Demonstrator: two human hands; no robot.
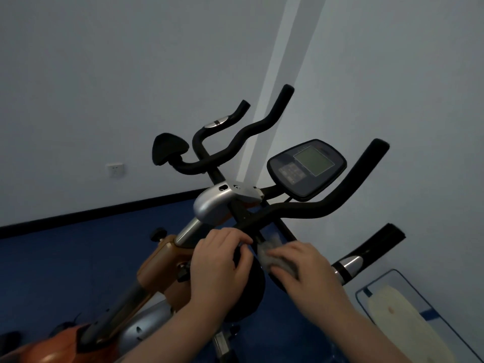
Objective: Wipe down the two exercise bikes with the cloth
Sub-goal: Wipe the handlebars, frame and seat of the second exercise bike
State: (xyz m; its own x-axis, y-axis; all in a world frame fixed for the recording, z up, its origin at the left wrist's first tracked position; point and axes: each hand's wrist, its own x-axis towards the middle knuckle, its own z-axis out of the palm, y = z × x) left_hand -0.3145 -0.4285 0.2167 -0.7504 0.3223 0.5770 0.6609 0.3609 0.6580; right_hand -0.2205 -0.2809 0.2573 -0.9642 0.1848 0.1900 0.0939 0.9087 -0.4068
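Blue floor: bike handlebar points up-right toward wall.

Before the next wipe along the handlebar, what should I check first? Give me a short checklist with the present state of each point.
1. Cloth in hand: ok, the right hand presses it against the bar by the padded rest.
2. Left hand steadying: ok, it grips the black pad.
3. Console out of the wiping path: ok, it sits above the hands.
4. Right grip free to wipe: ok, nothing on it.
5. Cloth clean enough: cannot tell, too dim and blurred.
6. Second bike ready: cannot tell, only one bike is clearly visible.
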